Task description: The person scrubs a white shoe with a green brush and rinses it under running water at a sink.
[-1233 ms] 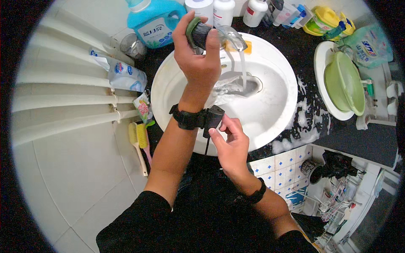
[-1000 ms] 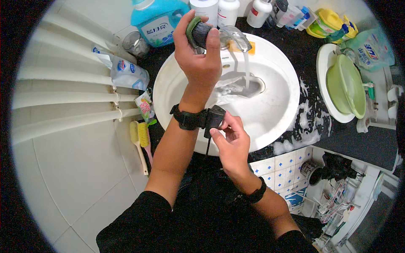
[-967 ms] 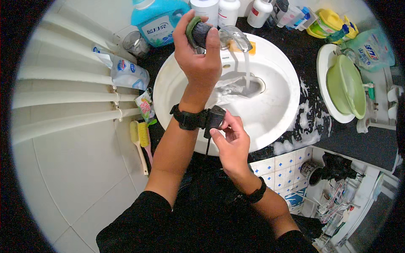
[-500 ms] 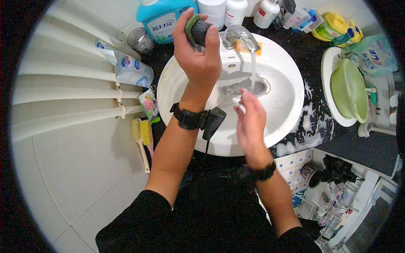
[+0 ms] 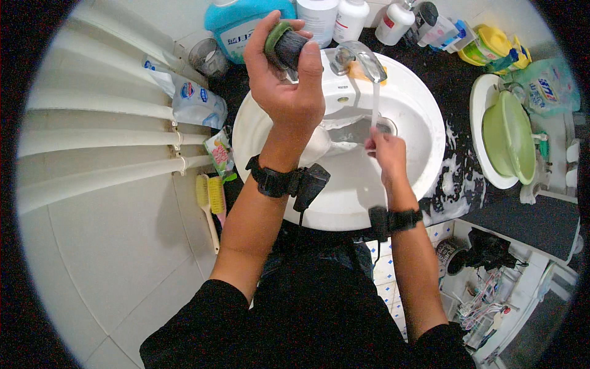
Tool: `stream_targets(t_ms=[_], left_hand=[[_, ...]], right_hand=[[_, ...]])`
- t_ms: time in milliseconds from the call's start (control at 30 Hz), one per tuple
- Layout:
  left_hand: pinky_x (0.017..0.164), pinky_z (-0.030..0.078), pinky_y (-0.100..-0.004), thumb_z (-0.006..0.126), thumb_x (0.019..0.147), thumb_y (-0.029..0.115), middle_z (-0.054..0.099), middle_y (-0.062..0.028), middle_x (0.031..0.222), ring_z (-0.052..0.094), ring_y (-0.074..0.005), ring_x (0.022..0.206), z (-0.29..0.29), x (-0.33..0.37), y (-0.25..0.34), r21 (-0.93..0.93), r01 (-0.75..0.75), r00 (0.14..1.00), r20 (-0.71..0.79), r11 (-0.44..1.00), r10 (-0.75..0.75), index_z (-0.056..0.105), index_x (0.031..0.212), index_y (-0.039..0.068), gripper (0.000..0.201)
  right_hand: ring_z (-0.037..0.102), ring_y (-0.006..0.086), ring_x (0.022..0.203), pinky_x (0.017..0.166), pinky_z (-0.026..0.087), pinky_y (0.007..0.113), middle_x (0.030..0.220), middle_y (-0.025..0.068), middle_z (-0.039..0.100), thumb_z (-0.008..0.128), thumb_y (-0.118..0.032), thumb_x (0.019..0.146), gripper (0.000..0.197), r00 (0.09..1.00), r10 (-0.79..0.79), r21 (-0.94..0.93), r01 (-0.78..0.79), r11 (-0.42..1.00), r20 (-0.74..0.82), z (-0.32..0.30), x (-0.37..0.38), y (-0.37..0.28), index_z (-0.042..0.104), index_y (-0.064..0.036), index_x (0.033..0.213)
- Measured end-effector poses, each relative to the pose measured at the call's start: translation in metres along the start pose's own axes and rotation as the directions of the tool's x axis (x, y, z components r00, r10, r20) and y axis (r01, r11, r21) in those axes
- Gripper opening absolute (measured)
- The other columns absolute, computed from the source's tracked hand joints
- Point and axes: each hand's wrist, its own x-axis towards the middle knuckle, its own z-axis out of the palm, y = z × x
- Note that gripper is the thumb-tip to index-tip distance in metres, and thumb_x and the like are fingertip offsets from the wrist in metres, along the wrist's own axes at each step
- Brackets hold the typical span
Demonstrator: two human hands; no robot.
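Observation:
Raised over the basin's far left rim, my left hand (image 5: 284, 86) is closed round a small green brush (image 5: 286, 49) with dark grey bristles. The bristles point to the right, and my fingers hide part of its body. A stream of water runs from the chrome faucet (image 5: 359, 60) into the white washbasin (image 5: 338, 212). My right hand (image 5: 389, 154) is at the stream, its fingers curled in and slightly blurred, with nothing visible in them. A clear, crumpled plastic-looking piece (image 5: 344, 125) lies in the basin near the drain.
Along the back stand a blue bottle (image 5: 228, 37), white bottles (image 5: 351, 23) and a glass (image 5: 208, 58). Two yellow-bristled brushes (image 5: 215, 194) are at left. To the right, a green basin (image 5: 509, 135) rests beside soapy foam (image 5: 452, 178) on the black counter.
My right hand has moved right and turned, its fingers curling in at the water stream. My left hand stays raised with the brush. The view has shifted slightly.

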Motion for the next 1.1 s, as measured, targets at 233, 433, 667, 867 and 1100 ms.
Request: stream_targets(t_ms=[233, 433, 667, 867, 1100], left_hand=[[0.079, 0.051, -0.0290, 0.059, 0.084, 0.001, 0.060, -0.0161, 0.101, 0.061, -0.0193, 0.088, -0.004, 0.001, -0.010, 0.055, -0.032, 0.999, 0.017, 0.998, 0.032, 0.039, 0.125, -0.001, 0.045], [0.078, 0.050, -0.0272, 0.060, 0.084, 0.001, 0.060, -0.0152, 0.102, 0.060, -0.0183, 0.088, -0.002, 0.001, -0.009, 0.088, -0.028, 0.998, 0.052, 0.996, 0.024, 0.040, 0.124, -0.001, 0.045], [0.080, 0.049, -0.0283, 0.060, 0.084, 0.001, 0.061, -0.0153, 0.101, 0.061, -0.0184, 0.089, 0.010, 0.001, -0.002, 0.018, 0.021, 1.000, 0.011, 1.000, -0.022, 0.040, 0.124, -0.002, 0.045], [0.084, 0.048, -0.0304, 0.060, 0.083, 0.000, 0.060, -0.0160, 0.104, 0.060, -0.0186, 0.090, 0.007, -0.006, -0.003, 0.142, -0.131, 0.988, 0.104, 0.981, 0.117, 0.040, 0.124, -0.002, 0.046], [0.084, 0.048, -0.0306, 0.062, 0.082, 0.001, 0.059, -0.0152, 0.105, 0.060, -0.0185, 0.089, 0.013, -0.013, 0.002, 0.170, -0.193, 0.975, 0.140, 0.966, 0.170, 0.042, 0.124, -0.001, 0.047]], right_hand=[[0.065, 0.0206, 0.090, 0.074, 0.053, 0.029, 0.116, 0.0224, 0.059, 0.041, 0.002, 0.084, 0.056, 0.974, -0.181, -0.317, 0.215, 0.924, 0.134, 0.000, -0.050, 0.044, 0.034, -0.0031, 0.139], [0.056, 0.0233, 0.112, 0.088, 0.049, 0.032, 0.128, 0.0179, 0.052, 0.046, -0.007, 0.090, 0.053, 0.922, -0.244, -0.105, 0.286, 0.952, 0.299, 0.019, -0.097, 0.032, 0.031, -0.0023, 0.140], [0.058, 0.0153, 0.087, 0.074, 0.048, 0.026, 0.117, 0.0115, 0.056, 0.046, -0.019, 0.096, 0.045, 0.877, -0.241, 0.263, 0.138, 0.955, 0.415, 0.031, -0.137, 0.009, 0.039, 0.0008, 0.136], [0.047, 0.0128, 0.069, 0.064, 0.040, 0.025, 0.076, 0.0068, 0.050, 0.062, -0.017, 0.086, 0.033, 0.886, -0.424, 0.200, 0.388, 0.900, 0.186, 0.040, -0.162, -0.020, 0.059, 0.0030, 0.112], [0.043, 0.0103, 0.063, 0.058, 0.038, 0.024, 0.068, 0.0024, 0.045, 0.068, -0.011, 0.080, 0.026, 0.884, -0.468, 0.176, 0.457, 0.872, 0.022, 0.049, -0.162, -0.009, 0.062, 0.0021, 0.102]])
